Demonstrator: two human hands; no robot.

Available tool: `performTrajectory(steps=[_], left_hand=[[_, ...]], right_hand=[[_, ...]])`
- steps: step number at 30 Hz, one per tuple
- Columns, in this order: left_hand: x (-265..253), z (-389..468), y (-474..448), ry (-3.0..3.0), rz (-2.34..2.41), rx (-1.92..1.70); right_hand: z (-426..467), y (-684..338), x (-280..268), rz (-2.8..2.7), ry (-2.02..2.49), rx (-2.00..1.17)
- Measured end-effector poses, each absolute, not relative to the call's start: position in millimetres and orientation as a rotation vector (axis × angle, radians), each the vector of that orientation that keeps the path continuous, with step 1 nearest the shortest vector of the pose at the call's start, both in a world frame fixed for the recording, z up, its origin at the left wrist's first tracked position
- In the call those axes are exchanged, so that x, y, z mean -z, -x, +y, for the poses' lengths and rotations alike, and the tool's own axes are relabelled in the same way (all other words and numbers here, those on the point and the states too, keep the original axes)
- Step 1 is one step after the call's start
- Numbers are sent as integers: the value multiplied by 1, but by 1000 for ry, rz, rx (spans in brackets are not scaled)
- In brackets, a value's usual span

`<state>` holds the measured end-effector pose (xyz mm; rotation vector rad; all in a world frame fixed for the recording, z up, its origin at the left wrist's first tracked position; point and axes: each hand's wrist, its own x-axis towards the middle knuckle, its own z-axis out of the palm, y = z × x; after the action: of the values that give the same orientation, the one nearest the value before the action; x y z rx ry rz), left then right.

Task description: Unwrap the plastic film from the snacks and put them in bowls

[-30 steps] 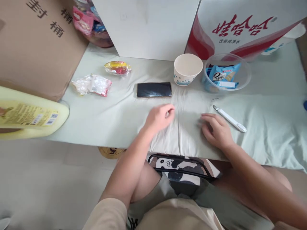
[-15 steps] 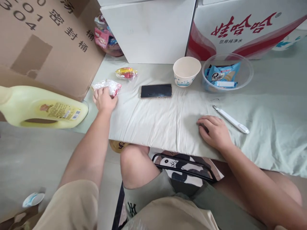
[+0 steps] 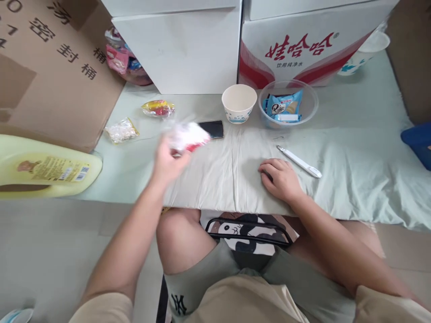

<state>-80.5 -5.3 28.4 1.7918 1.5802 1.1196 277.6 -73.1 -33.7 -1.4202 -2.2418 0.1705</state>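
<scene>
My left hand (image 3: 168, 162) is closed on a crinkly white-and-red plastic packet (image 3: 190, 138), raised above the cloth and smeared by motion. Behind that packet, a black phone (image 3: 215, 129) lies partly hidden. My right hand (image 3: 279, 178) rests on the cloth with loosely bent fingers, the thumb apart from them, and nothing visible in it. Just beyond it lies a white utility knife (image 3: 299, 161). To the left are a clear packet with pale contents (image 3: 121, 130) and a yellow-and-red wrapped snack (image 3: 158, 108).
A paper cup (image 3: 239, 104) and a clear plastic bowl (image 3: 311, 107) holding blue snack packs stand before white cartons (image 3: 188, 54). At left are a big brown carton (image 3: 67, 94) and a yellow jug (image 3: 81, 154). A blue object (image 3: 419, 142) sits at the right edge.
My left hand has lifted the white-and-red packet and carried it right, uncovering the clear packet on the cloth. My right hand stays resting. The camera view has shifted right.
</scene>
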Motion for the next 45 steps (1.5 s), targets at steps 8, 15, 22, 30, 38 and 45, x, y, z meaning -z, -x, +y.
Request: performTrajectory(steps=[8, 15, 22, 30, 38, 45], left_hand=[[8, -36, -43, -1889, 1140, -726], [22, -35, -35, -1920, 1139, -832], [35, -34, -59, -2128, 1342, -1034], [25, -37, -52, -2093, 1346, -942], [10, -40, -57, -2026, 1419, -715], [21, -27, -37, -1977, 1487, -944]], right_hand=[[-73, -278, 35, -2174, 1485, -260], [-72, -277, 34, -2188, 1473, -275], [-73, -277, 28, -2053, 1316, -262], [-72, -273, 31, -2237, 1260, -208], [-74, -282, 19, -2275, 1314, -271], [-67, -365, 25, -1763, 1981, -42]])
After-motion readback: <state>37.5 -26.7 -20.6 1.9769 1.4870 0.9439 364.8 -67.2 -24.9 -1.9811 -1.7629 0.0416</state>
